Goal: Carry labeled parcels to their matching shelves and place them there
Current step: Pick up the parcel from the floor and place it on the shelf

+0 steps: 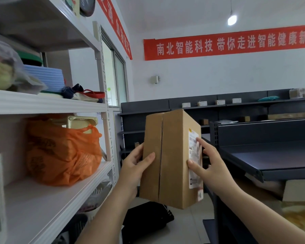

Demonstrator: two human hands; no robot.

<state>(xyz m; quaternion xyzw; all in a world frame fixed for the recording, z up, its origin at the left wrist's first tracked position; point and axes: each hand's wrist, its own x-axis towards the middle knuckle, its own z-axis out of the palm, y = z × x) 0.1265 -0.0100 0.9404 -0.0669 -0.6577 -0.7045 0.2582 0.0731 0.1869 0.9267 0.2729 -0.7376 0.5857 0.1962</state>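
Observation:
I hold a brown cardboard parcel (173,155) upright in front of me, at chest height, between two shelf units. A taped seam runs down its near face, and a white shipping label (195,159) covers its right side. My left hand (136,166) grips the left edge, thumb on the front face. My right hand (208,164) presses the right side, fingers lying over the label. A dark grey metal shelf (275,159) stands just right of the parcel, its near board bare.
A white shelf unit (60,187) on the left holds an orange plastic bag (60,152), folded cloths and bags. Dark wall shelves (209,106) at the back carry several small boxes. A black bag (146,221) lies on the floor below the parcel.

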